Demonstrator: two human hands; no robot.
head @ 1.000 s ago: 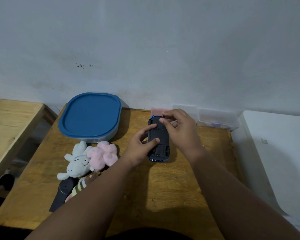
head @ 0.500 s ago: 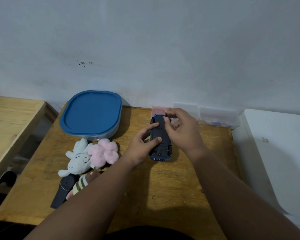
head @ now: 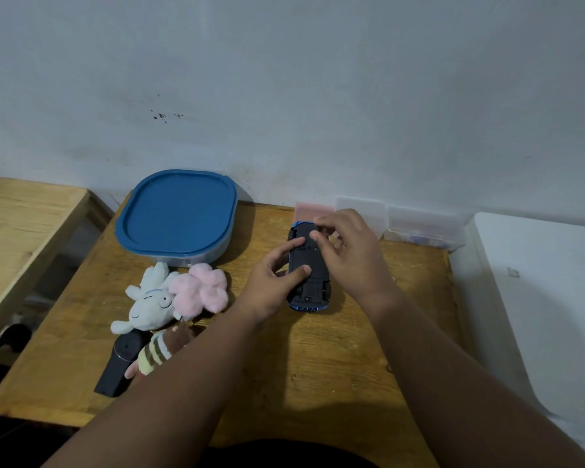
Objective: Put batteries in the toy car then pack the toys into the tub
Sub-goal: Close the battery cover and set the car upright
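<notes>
Right hand (head: pixel 352 261) is being shifted slightly along the upturned toy car (head: pixel 309 282), fingertips pinching its far end. Car is being gripped on the table (head: pixel 318 366) by left hand (head: pixel 271 288). Battery step seemingly being worked; lidded tub (head: pixel 178 217) and plush toys (head: pixel 156 302) are being left unpacked.

The toy car (head: pixel 308 282) shows a black underside with a thin blue edge. The tub (head: pixel 196 261) is pale grey and its lid (head: pixel 178 211) is deep blue. The white plush (head: pixel 149 298) lies by the pink plush (head: pixel 200 290). The striped plush (head: pixel 154 354) has cream and brown bands. The cylinder (head: pixel 119 363) is black. The table (head: pixel 318 366) is yellowish wood.
</notes>
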